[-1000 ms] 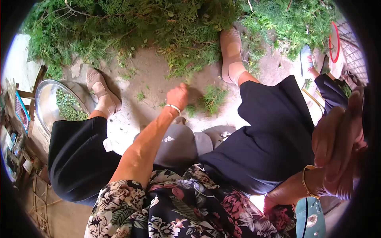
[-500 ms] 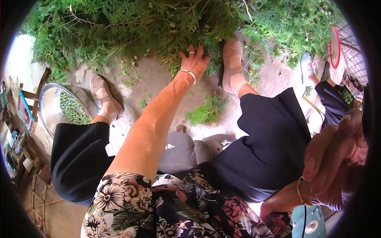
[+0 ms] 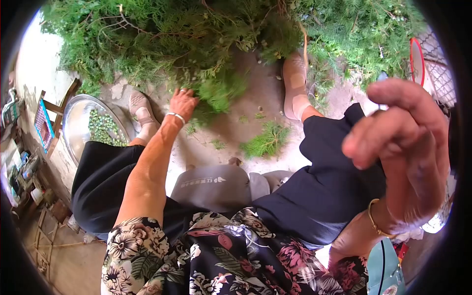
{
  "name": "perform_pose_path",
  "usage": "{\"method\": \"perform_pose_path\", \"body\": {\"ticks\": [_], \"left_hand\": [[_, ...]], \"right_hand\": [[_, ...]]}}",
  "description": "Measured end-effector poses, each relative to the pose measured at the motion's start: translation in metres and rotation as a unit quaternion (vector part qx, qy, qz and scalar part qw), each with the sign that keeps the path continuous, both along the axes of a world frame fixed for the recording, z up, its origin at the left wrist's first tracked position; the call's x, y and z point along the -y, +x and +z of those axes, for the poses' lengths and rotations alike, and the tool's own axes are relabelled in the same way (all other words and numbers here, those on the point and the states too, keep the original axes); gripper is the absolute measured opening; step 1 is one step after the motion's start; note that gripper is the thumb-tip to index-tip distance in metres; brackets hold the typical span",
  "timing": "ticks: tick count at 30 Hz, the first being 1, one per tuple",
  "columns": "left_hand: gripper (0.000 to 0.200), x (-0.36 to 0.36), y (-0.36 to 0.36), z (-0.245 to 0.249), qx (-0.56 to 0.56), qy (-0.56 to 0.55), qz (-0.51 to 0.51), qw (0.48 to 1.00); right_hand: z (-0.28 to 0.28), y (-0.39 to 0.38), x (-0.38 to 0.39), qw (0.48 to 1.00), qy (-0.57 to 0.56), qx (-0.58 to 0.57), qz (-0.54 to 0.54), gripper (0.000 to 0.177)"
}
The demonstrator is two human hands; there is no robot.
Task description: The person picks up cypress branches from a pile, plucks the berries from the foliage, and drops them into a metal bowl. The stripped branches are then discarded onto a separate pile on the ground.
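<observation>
My left hand (image 3: 184, 104) is low at the near edge of the heaped evergreen branches (image 3: 162, 44), fingers curled at a leafy evergreen sprig (image 3: 221, 93). The sprig is smeared by motion, and its stem is hidden at the fingers. My right hand (image 3: 408, 132) is raised close to the camera on the right, fingers bent and apart with nothing visible in them. Between my feet, a small loose green sprig (image 3: 267, 139) lies on the floor. Left of my left foot stands a metal basin (image 3: 73, 118) with small green cones or berries (image 3: 104, 129) in it.
My shoes (image 3: 142, 105) rest on either side of the dusty floor (image 3: 206, 142). A grey seat (image 3: 211, 182) is under me. At the left is a wooden frame with blue edging (image 3: 45, 125). At the right stands a red-rimmed round object (image 3: 417, 61) by wire mesh (image 3: 440, 78).
My left hand has moved left and back toward me from the branches, and a sprig beside it swings in a blur. My right hand has risen and come further into view.
</observation>
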State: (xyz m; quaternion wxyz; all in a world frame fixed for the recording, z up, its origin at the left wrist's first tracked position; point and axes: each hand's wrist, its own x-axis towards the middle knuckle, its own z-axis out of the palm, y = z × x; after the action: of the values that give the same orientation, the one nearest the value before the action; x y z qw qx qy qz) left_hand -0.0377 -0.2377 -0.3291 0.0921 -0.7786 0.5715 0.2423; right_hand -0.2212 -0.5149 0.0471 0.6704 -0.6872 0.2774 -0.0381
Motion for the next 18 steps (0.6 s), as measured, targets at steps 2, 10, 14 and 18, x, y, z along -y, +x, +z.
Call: {"method": "perform_pose_path", "body": {"ticks": [2,10,14,18], "left_hand": [[0.021,-0.023,0.019,0.005,0.006,-0.006,0.019,1.0],[0.006,-0.021,0.071,0.082,-0.11,-0.193,0.121,0.967],[0.007,0.004,0.091,0.157,-0.132,-0.159,0.187,0.96],[0.01,0.026,0.089,0.247,-0.252,-0.273,0.282,0.885]], "right_hand": [[-0.001,0.011,-0.006,1.0,0.008,0.015,-0.014,0.061],[0.003,0.041,-0.011,0.999,-0.014,-0.013,0.026,0.042],[-0.003,0.058,-0.011,0.999,-0.033,0.0,0.008,0.031],[-0.014,0.073,-0.022,0.997,-0.079,0.016,0.002,0.028]]}}
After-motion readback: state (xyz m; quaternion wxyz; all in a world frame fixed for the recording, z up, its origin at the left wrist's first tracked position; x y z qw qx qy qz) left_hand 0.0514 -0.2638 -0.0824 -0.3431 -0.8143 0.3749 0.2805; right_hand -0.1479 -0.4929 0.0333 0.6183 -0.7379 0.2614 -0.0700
